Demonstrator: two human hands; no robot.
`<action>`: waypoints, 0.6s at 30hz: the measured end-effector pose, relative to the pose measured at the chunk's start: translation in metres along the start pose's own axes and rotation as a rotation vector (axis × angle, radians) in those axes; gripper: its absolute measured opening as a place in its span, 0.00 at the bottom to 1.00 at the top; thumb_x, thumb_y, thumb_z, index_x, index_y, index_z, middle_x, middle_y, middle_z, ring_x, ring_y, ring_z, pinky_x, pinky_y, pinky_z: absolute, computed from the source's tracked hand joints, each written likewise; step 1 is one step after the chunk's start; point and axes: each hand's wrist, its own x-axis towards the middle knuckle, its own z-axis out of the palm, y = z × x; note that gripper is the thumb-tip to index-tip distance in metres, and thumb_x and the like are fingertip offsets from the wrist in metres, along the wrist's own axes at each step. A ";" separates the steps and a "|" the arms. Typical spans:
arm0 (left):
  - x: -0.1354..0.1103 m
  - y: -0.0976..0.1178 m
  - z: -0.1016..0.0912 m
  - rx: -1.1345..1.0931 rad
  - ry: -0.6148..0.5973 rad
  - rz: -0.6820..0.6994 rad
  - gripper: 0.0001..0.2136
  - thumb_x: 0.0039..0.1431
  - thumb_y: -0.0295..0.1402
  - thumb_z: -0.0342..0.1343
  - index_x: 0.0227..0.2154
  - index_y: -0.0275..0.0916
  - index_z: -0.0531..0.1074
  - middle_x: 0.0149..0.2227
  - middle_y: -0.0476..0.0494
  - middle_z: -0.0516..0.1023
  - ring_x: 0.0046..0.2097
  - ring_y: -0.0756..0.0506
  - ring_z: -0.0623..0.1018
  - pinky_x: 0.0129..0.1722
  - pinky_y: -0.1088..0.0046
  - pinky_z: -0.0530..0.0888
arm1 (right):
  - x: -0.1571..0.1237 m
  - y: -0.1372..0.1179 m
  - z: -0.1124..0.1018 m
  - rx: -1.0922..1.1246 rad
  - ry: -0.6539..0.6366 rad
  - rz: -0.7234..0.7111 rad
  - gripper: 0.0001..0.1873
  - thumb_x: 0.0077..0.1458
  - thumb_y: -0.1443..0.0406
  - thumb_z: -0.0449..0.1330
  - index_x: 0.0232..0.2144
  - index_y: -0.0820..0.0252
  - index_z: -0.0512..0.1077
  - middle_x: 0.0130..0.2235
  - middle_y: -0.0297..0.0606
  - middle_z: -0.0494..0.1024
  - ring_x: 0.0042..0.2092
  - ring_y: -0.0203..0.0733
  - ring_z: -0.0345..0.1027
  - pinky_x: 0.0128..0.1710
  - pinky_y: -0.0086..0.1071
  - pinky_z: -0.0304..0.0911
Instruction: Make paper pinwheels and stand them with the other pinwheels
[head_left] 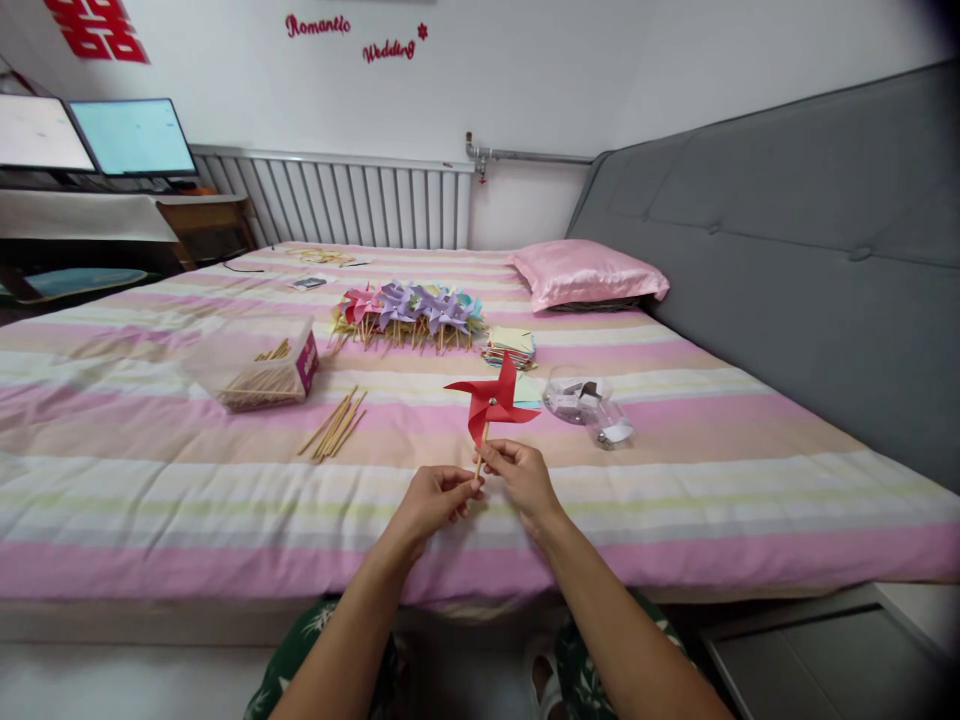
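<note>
A red paper pinwheel (504, 392) on a thin wooden stick stands upright in front of me, a small pin at its centre. My left hand (441, 497) pinches the lower end of the stick. Just above it, my right hand (517, 475) grips the same stick below the red blades. Behind the pinwheel lies a stack of coloured paper squares (510, 347). Loose wooden sticks (334, 425) rest on the striped bedsheet to the left. On the right are clear plastic containers (574, 393) with small items inside that I cannot make out.
Several pinwheels (416, 308) in purple, pink and other colours lie bunched mid-bed. A clear plastic box (259, 365) of sticks sits at the left. Farther back are a pink pillow (587, 272) and a grey headboard (787, 220). Monitors (133, 137) stand on a desk at far left.
</note>
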 end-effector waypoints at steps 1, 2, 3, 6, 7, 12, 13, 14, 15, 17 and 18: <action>0.000 0.000 0.000 -0.003 0.004 0.000 0.16 0.42 0.44 0.63 0.27 0.33 0.77 0.26 0.41 0.79 0.21 0.54 0.66 0.20 0.79 0.57 | 0.000 0.000 0.000 -0.005 0.003 -0.002 0.13 0.45 0.57 0.64 0.23 0.63 0.76 0.26 0.36 0.75 0.27 0.33 0.62 0.29 0.27 0.59; 0.001 0.000 0.000 -0.007 0.011 0.001 0.16 0.42 0.43 0.63 0.27 0.33 0.77 0.26 0.41 0.79 0.20 0.54 0.66 0.20 0.79 0.58 | 0.000 0.000 0.000 -0.008 0.010 -0.004 0.13 0.45 0.57 0.64 0.24 0.63 0.76 0.26 0.36 0.75 0.27 0.33 0.62 0.29 0.27 0.60; 0.001 0.000 0.000 -0.012 0.020 0.004 0.16 0.42 0.42 0.63 0.27 0.33 0.77 0.26 0.41 0.79 0.20 0.54 0.66 0.20 0.79 0.58 | 0.000 0.000 0.001 -0.009 0.022 -0.005 0.12 0.44 0.58 0.65 0.25 0.63 0.76 0.26 0.36 0.75 0.28 0.34 0.63 0.30 0.28 0.60; 0.002 0.001 0.000 -0.019 0.056 0.023 0.15 0.41 0.41 0.63 0.26 0.33 0.78 0.26 0.42 0.79 0.20 0.55 0.66 0.21 0.78 0.60 | 0.000 0.000 0.001 -0.007 0.085 -0.030 0.14 0.40 0.58 0.67 0.29 0.63 0.75 0.28 0.36 0.76 0.29 0.35 0.66 0.32 0.29 0.63; 0.002 0.001 0.000 -0.019 0.073 0.031 0.15 0.41 0.41 0.63 0.26 0.33 0.77 0.26 0.42 0.79 0.20 0.55 0.66 0.21 0.78 0.61 | 0.001 0.001 0.001 -0.012 0.109 -0.052 0.15 0.39 0.58 0.68 0.29 0.63 0.74 0.28 0.36 0.76 0.29 0.36 0.67 0.32 0.30 0.63; 0.002 0.003 0.001 -0.029 0.156 0.044 0.12 0.37 0.37 0.65 0.23 0.33 0.76 0.20 0.47 0.75 0.20 0.54 0.66 0.20 0.79 0.61 | 0.001 0.003 0.001 -0.084 0.141 -0.194 0.16 0.40 0.59 0.68 0.28 0.61 0.69 0.28 0.34 0.73 0.28 0.35 0.66 0.29 0.29 0.63; 0.002 0.003 0.001 -0.030 0.165 0.042 0.12 0.36 0.37 0.65 0.22 0.33 0.76 0.19 0.48 0.74 0.19 0.54 0.66 0.20 0.79 0.61 | 0.000 0.002 0.001 -0.092 0.142 -0.211 0.16 0.41 0.58 0.67 0.29 0.61 0.69 0.29 0.34 0.73 0.28 0.35 0.66 0.29 0.29 0.63; 0.002 0.004 0.002 -0.030 0.172 0.041 0.11 0.36 0.36 0.65 0.22 0.33 0.75 0.18 0.49 0.73 0.19 0.54 0.65 0.20 0.79 0.61 | 0.000 0.002 0.001 -0.095 0.151 -0.226 0.15 0.42 0.58 0.67 0.29 0.61 0.69 0.28 0.34 0.73 0.28 0.35 0.66 0.29 0.29 0.63; 0.002 0.004 0.002 -0.026 0.180 0.040 0.11 0.36 0.36 0.65 0.21 0.32 0.75 0.17 0.49 0.72 0.19 0.54 0.65 0.19 0.79 0.60 | 0.000 0.002 0.001 -0.093 0.167 -0.238 0.15 0.43 0.58 0.67 0.29 0.61 0.69 0.28 0.34 0.73 0.28 0.35 0.66 0.29 0.29 0.62; 0.003 0.004 0.003 -0.005 0.200 0.042 0.11 0.36 0.36 0.65 0.21 0.32 0.75 0.16 0.50 0.71 0.18 0.54 0.65 0.19 0.79 0.60 | 0.000 0.000 0.001 -0.074 0.213 -0.256 0.15 0.44 0.57 0.66 0.29 0.62 0.68 0.28 0.34 0.72 0.29 0.35 0.66 0.29 0.29 0.62; 0.003 0.003 0.002 0.011 0.206 0.045 0.11 0.36 0.35 0.65 0.21 0.32 0.74 0.16 0.50 0.71 0.18 0.54 0.65 0.19 0.78 0.60 | 0.000 0.000 0.000 -0.059 0.240 -0.262 0.16 0.44 0.57 0.66 0.30 0.62 0.68 0.28 0.34 0.73 0.29 0.35 0.66 0.29 0.29 0.62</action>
